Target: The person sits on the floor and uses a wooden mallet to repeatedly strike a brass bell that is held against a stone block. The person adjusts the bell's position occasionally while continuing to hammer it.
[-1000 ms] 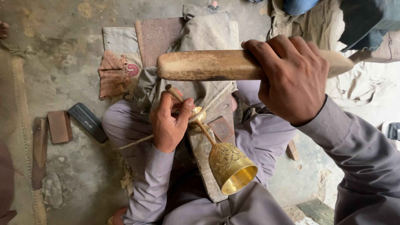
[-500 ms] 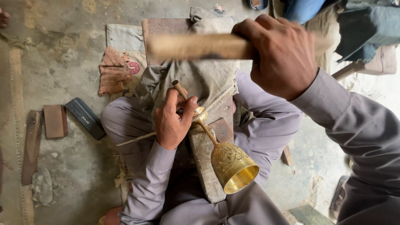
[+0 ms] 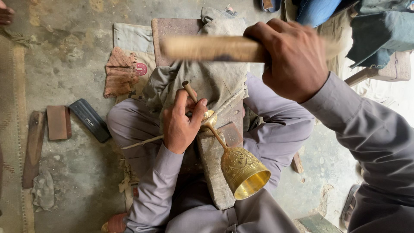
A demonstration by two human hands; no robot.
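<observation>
Goblet (image 3: 243,170) of brass lies on its side across wooden block (image 3: 213,172) at lap; left hand (image 3: 181,123) grips punch (image 3: 189,91) against its foot; right hand (image 3: 293,58) clenched around raised wooden mallet (image 3: 211,48).

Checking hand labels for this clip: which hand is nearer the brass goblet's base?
Left. The left hand rests at the brass goblet base, holding a small punch. The right hand is raised above, gripping a wooden mallet.
</observation>
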